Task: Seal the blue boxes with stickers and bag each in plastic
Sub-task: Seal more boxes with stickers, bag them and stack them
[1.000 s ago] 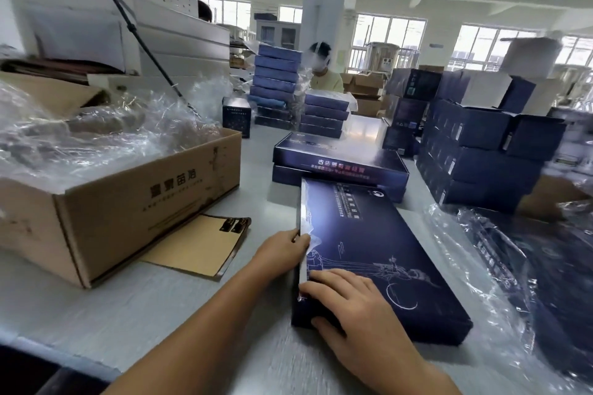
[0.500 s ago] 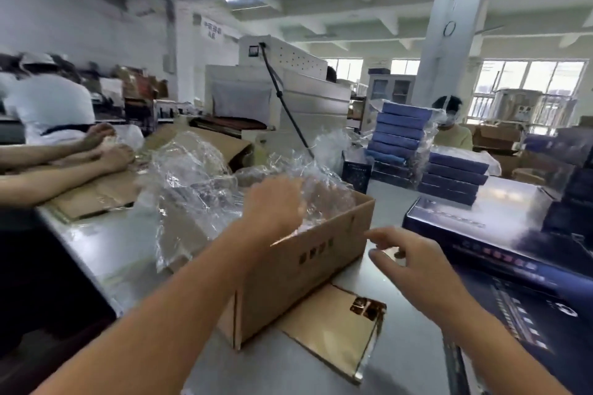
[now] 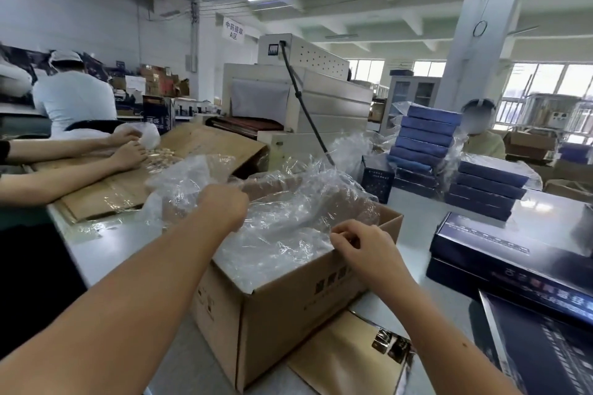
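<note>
Cardboard carton (image 3: 288,314) stands open-topped on the grey table (image 3: 112,244), mid-view, stuffed with a heap of clear plastic bags (image 3: 288,228) that spills over its far-left rim.

Left hand (image 3: 224,205): over the carton's left half, back of hand to camera, fingers curled down into the plastic and bunching a fold of it. Fingertips are hidden.

Right hand (image 3: 362,247): at the carton's near-right rim, thumb and forefinger closed narrow, pinching an edge of the plastic. Other fingers are curled in.

Blue boxes:
- Two-high stack of blue boxes (image 3: 513,250) on the table, right of the carton and well apart from it.
- One more flat blue box (image 3: 545,346), right of the carton and nearer the camera than that stack, cut off by the frame edge.
- Two taller blue stacks (image 3: 426,141) behind-right of the carton, loose plastic draped around them.

Brown sticker sheet (image 3: 346,362) lies flat at the carton's near-right base, touching it. A few glossy stickers (image 3: 390,346) sit at its right end.

Behind the carton: beige tunnel machine (image 3: 321,96) with a black hose running down towards the carton.

Left of the carton: flattened cardboard (image 3: 122,189) with another person's two hands (image 3: 128,154) on it, over small pale pieces. Cannot tell what those are.
</note>
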